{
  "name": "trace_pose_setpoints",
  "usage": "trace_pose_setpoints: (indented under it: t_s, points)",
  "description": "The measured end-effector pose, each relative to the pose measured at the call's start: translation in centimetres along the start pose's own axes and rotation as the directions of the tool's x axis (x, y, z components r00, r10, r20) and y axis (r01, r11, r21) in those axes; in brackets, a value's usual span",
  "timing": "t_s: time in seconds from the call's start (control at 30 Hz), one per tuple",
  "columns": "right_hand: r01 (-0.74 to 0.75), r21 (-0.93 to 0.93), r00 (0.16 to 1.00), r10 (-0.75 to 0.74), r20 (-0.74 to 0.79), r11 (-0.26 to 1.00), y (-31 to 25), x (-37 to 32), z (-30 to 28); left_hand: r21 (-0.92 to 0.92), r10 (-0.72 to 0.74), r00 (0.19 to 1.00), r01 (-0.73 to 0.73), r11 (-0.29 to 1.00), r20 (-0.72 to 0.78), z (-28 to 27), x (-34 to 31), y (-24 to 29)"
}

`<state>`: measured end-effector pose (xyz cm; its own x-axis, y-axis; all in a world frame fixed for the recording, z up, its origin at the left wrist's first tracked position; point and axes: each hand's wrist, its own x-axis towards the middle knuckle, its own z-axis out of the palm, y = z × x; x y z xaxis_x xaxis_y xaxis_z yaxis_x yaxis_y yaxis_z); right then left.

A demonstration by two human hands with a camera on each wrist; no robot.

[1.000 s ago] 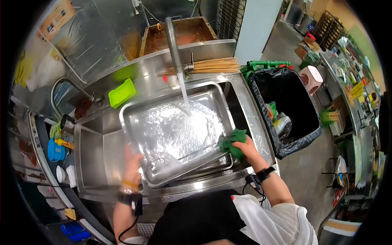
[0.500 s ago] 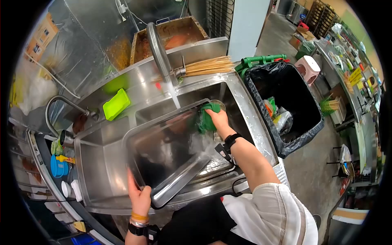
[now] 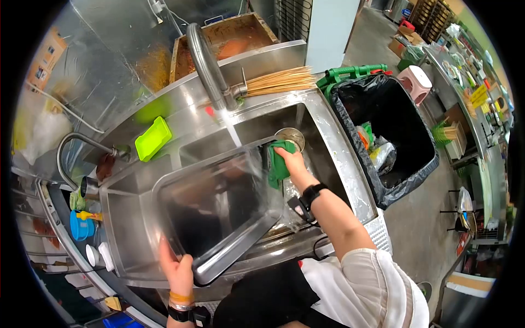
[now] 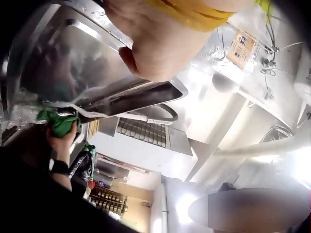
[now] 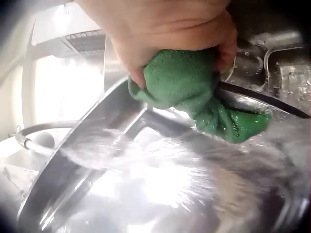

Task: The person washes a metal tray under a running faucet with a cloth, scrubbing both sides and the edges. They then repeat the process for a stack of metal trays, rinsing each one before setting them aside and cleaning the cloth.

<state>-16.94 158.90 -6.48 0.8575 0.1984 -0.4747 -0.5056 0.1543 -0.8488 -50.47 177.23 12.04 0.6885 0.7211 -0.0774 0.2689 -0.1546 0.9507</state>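
Note:
A large rectangular metal tray (image 3: 219, 199) stands tilted over the sink (image 3: 134, 216), with water running over its inside. My left hand (image 3: 178, 269) grips its near left edge, thumb over the rim. In the left wrist view, that hand hides part of the tray's rim. My right hand (image 3: 292, 163) holds a bunched green cloth (image 3: 278, 174) against the tray's right side by the far corner. The right wrist view shows the cloth (image 5: 180, 82) lying over the rim, fingers curled round it. From the faucet (image 3: 205, 65) a stream of water (image 3: 233, 130) falls at the tray's far edge.
Wooden skewers (image 3: 279, 81) and a lime-green plastic tray (image 3: 153, 139) lie on the ledge behind the sink. To the right stands a bin with a black liner (image 3: 383, 136). A second faucet (image 3: 74, 145) curves over at the left, near a blue container (image 3: 81, 225).
The tray has gone from lying flatter under the stream, with water in it, to a steeper tilt. My right hand moved the cloth from the near right corner to the far right side.

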Motion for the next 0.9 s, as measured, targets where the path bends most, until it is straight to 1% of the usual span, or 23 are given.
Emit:
trace_pose_setpoints:
  t_s: [0.03, 0.1, 0.13, 0.17, 0.2, 0.23, 0.27, 0.3, 0.33, 0.37, 0.4, 0.47, 0.5, 0.53, 0.6, 0.63, 0.67, 0.7, 0.73, 0.77, 0.8, 0.87, 0.9]
  points:
    - [0.034, -0.056, 0.999, -0.033, 0.016, 0.998, 0.5, 0.3, -0.4, 0.046, 0.011, 1.000, -0.011, 0.999, 0.001, 0.0, -0.3, -0.2]
    - [0.106, -0.169, 0.992, -0.092, 0.089, 0.980, 2.6, 1.3, -1.1, -0.039, -0.031, 0.999, 0.031, 0.999, 0.011, 0.3, -0.2, -0.1]
    - [0.057, -0.263, 0.991, -0.022, 0.135, 0.963, 4.0, 1.1, -1.7, -0.080, -0.047, 0.999, 0.047, 0.996, 0.000, 0.3, 0.0, -0.2]
    - [0.160, -0.277, 0.967, -0.093, 0.238, 0.948, 6.2, 0.6, -2.6, -0.023, 0.149, 0.989, -0.148, 0.989, 0.011, 0.4, 0.2, -0.9]
    - [0.107, -0.504, 0.984, -0.018, 0.178, 0.857, 6.7, -0.8, -2.9, 0.047, 0.191, 0.981, -0.193, 0.980, 0.034, 0.6, 0.4, -0.2]
    - [0.142, -0.603, 0.978, -0.019, 0.206, 0.785, 9.8, -0.3, -4.3, 0.282, 0.350, 0.932, -0.361, 0.889, 0.090, -0.1, 0.4, 0.2]
    - [0.097, -0.723, 0.986, 0.030, 0.161, 0.684, 10.3, -1.1, -5.1, 0.486, 0.472, 0.860, -0.502, 0.716, 0.192, -1.0, 0.5, 0.5]
    - [0.061, -0.629, 0.983, 0.064, 0.174, 0.775, 11.4, -1.5, -5.7, 0.516, 0.513, 0.815, -0.572, 0.638, 0.269, -1.7, 0.7, 0.7]
    - [-0.078, -0.522, 0.982, 0.155, 0.105, 0.849, 12.1, -2.0, -7.3, 0.536, 0.537, 0.767, -0.635, 0.556, 0.351, -2.5, 0.7, 0.7]
    - [-0.052, -0.481, 0.989, 0.113, 0.098, 0.875, 11.8, -2.6, -8.0, 0.545, 0.550, 0.714, -0.693, 0.471, 0.433, -3.1, 0.4, 0.9]
    - [-0.019, -0.438, 0.994, 0.065, 0.090, 0.899, 11.1, -3.0, -8.9, 0.544, 0.492, 0.783, -0.620, 0.566, 0.380, -3.4, -0.3, 1.5]
    - [-0.088, -0.401, 0.991, 0.121, 0.059, 0.912, 8.7, -4.1, -10.0, 0.517, 0.366, 0.891, -0.453, 0.726, 0.267, -4.0, -1.4, 2.8]
    - [-0.102, -0.344, 0.990, 0.128, 0.054, 0.934, 7.0, -5.0, -9.9, 0.519, 0.406, 0.875, -0.483, 0.705, 0.264, -4.8, -1.8, 2.5]
    - [-0.086, -0.360, 0.990, 0.121, 0.075, 0.929, 7.1, -4.5, -11.1, 0.508, 0.409, 0.878, -0.477, 0.717, 0.248, -5.5, -2.3, 3.0]
    - [-0.088, -0.263, 0.986, 0.122, 0.115, 0.961, 5.0, -6.0, -10.8, 0.489, 0.409, 0.886, -0.463, 0.740, 0.220, -7.1, -3.5, 4.2]
    - [-0.099, -0.257, 0.983, 0.134, 0.124, 0.961, 5.1, -5.9, -11.5, 0.408, 0.326, 0.943, -0.327, 0.853, 0.075, -8.8, -4.5, 3.3]
    - [-0.083, -0.258, 0.982, 0.124, 0.144, 0.963, 4.6, -6.6, -11.5, 0.478, 0.337, 0.934, -0.242, 0.844, -0.122, -12.1, -5.6, -0.2]
    - [-0.106, -0.274, 0.976, 0.153, 0.157, 0.956, 4.5, -6.9, -11.9, 0.513, 0.335, 0.888, -0.137, 0.847, -0.315, -14.0, -5.8, -1.5]
    - [-0.129, -0.290, 0.969, 0.183, 0.168, 0.948, 4.6, -7.2, -12.3, 0.569, 0.471, 0.815, -0.221, 0.792, -0.338, -15.8, -6.0, -2.5]
    - [-0.107, -0.351, 0.970, 0.175, 0.169, 0.930, 4.9, -7.4, -12.4, 0.448, 0.383, 0.775, -0.146, 0.882, -0.502, -17.8, -6.1, -3.5]
    - [-0.129, -0.381, 0.962, 0.209, 0.175, 0.916, 4.8, -7.8, -12.4, 0.433, 0.356, 0.769, -0.115, 0.894, -0.531, -20.8, -6.1, -4.3]
    - [-0.129, -0.449, 0.959, 0.227, 0.169, 0.884, 4.4, -8.7, -11.8, 0.235, 0.257, 0.733, -0.136, 0.963, -0.629, -22.0, -5.0, -3.4]
    - [-0.103, -0.479, 0.962, 0.210, 0.174, 0.872, 4.2, -9.3, -11.5, 0.157, 0.154, 0.724, -0.064, 0.986, -0.673, -23.4, -4.5, -4.8]
